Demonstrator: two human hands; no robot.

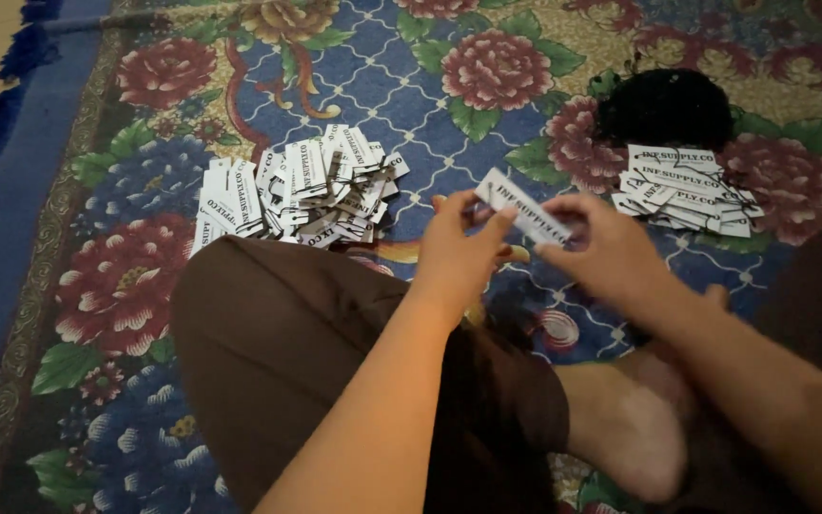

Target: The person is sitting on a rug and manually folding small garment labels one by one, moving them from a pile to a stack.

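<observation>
Person seated cross-legged on a floral carpet point(411, 86). Left hand point(459, 252) and right hand point(606, 252) both pinch one white printed card tag point(525, 209), held tilted above the knees. A loose heap of tags point(297, 190) lies at left; a neater stack point(687, 190) lies at right, beside a black bundle point(668, 107).

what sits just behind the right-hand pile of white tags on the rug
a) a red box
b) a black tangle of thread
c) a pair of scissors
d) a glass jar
b: a black tangle lies on the rug right behind the right pile; the hands are not touching it.
</observation>
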